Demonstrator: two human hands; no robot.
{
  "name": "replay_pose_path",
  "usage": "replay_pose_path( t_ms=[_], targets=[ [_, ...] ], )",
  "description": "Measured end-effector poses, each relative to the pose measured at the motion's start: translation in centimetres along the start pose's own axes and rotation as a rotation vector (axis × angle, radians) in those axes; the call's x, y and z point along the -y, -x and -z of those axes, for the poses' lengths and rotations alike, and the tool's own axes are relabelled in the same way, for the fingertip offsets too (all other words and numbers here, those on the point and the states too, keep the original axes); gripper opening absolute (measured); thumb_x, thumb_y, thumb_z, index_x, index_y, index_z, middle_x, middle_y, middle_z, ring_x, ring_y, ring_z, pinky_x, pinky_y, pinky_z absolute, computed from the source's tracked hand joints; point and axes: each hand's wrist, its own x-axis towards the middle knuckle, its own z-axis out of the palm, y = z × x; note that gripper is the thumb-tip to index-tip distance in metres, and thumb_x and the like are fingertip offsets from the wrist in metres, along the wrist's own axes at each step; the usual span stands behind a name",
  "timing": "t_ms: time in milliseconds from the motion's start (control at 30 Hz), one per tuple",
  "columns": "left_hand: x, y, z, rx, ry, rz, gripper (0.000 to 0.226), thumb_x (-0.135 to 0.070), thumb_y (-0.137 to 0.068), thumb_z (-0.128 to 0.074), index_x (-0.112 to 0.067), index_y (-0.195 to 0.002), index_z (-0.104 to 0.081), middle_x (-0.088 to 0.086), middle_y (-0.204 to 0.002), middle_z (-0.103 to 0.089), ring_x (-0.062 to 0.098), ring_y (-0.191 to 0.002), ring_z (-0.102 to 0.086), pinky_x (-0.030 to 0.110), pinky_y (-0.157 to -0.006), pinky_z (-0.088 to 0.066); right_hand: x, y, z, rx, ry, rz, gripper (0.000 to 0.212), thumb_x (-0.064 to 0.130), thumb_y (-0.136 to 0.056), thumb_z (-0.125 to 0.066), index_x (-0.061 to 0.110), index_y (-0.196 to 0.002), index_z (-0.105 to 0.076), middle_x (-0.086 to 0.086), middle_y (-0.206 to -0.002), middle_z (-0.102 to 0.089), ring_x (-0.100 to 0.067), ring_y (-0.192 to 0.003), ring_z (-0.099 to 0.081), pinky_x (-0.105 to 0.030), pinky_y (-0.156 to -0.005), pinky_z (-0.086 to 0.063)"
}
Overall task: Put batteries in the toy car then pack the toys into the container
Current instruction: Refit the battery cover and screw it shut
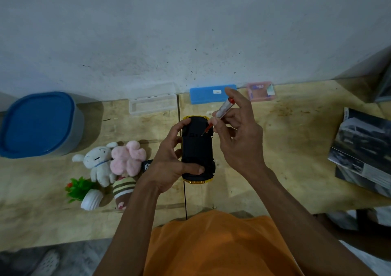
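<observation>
A yellow toy car is turned upside down, its black underside facing me, above the middle of the wooden table. My left hand grips it from the left, thumb across the near end. My right hand pinches a small screwdriver with a clear handle and red cap. Its tip touches the car's underside near the far end. A grey container with a blue lid stands at the far left. No batteries are in view.
Left of the car lie a white plush rabbit, a pink plush flower, a striped plush and a small potted plastic plant. By the wall sit a clear case, a blue box and a pink box. A printed carton stands at the right.
</observation>
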Motion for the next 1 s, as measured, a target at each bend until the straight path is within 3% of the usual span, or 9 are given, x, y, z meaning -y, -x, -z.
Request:
replay_pose_path(
  t_ms=[233, 400, 567, 700, 833, 1000],
  targets=[
    [0.0, 0.0, 0.2, 0.015, 0.028, -0.004, 0.112, 0.013, -0.048, -0.085, -0.046, -0.136, -0.048, 0.007, -0.139, -0.051, 0.037, -0.125, -0.053, 0.053, -0.086, -0.06, 0.3, -0.1, -0.1, 0.017, 0.05, 0.048, 0.06, 0.011, -0.092, -0.07, 0.03, -0.139, -0.038, 0.006, -0.102, -0.068, -0.003, -0.089, -0.069, -0.012, -0.074, -0.055],
    [0.2, 0.0, 0.1, 0.02, 0.033, -0.008, 0.113, 0.012, -0.048, -0.086, -0.044, -0.138, -0.047, 0.007, -0.138, -0.052, 0.038, -0.126, -0.052, 0.051, -0.084, -0.06, 0.4, -0.2, -0.2, 0.041, 0.063, 0.159, 0.056, 0.004, -0.094, -0.066, 0.012, -0.144, -0.041, -0.007, -0.125, -0.066, -0.009, -0.107, -0.067, -0.008, -0.082, -0.052],
    [0.2, 0.0, 0.2, 0.01, 0.024, -0.005, 0.113, 0.011, -0.048, -0.086, -0.045, -0.138, -0.047, 0.006, -0.138, -0.051, 0.038, -0.124, -0.053, 0.053, -0.086, -0.06, 0.3, -0.6, -0.1, 0.034, 0.106, 0.264, 0.059, 0.003, -0.091, -0.07, 0.012, -0.142, -0.043, -0.01, -0.118, -0.07, -0.012, -0.1, -0.07, -0.011, -0.085, -0.053],
    [0.2, 0.1, 0.4, -0.009, 0.036, -0.002, 0.114, 0.01, -0.047, -0.087, -0.045, -0.138, -0.047, 0.007, -0.139, -0.051, 0.037, -0.123, -0.055, 0.055, -0.085, -0.06, 0.2, -0.7, 0.4, 0.071, 0.08, 0.247, 0.049, 0.002, -0.095, -0.063, 0.005, -0.141, -0.046, -0.007, -0.126, -0.066, -0.011, -0.107, -0.069, -0.019, -0.082, -0.058],
    [0.3, 0.1, 0.8, -0.029, 0.047, 0.003, 0.113, 0.013, -0.049, -0.085, -0.044, -0.139, -0.047, 0.006, -0.134, -0.054, 0.039, -0.12, -0.056, 0.053, -0.082, -0.061, 0.0, -1.1, 0.6, 0.003, 0.098, 0.268, 0.046, 0.001, -0.089, -0.073, 0.002, -0.132, -0.056, -0.01, -0.107, -0.073, -0.013, -0.092, -0.072, -0.024, -0.076, -0.061],
    [0.3, 0.1, 0.7, -0.027, 0.05, 0.005, 0.114, 0.013, -0.049, -0.085, -0.045, -0.139, -0.047, 0.007, -0.134, -0.054, 0.039, -0.123, -0.054, 0.049, -0.08, -0.061, 0.4, -1.2, 0.3, 0.001, 0.03, 0.231, 0.042, 0.001, -0.093, -0.067, 0.001, -0.133, -0.055, -0.01, -0.114, -0.071, -0.01, -0.096, -0.073, -0.022, -0.077, -0.06]
  ],
)
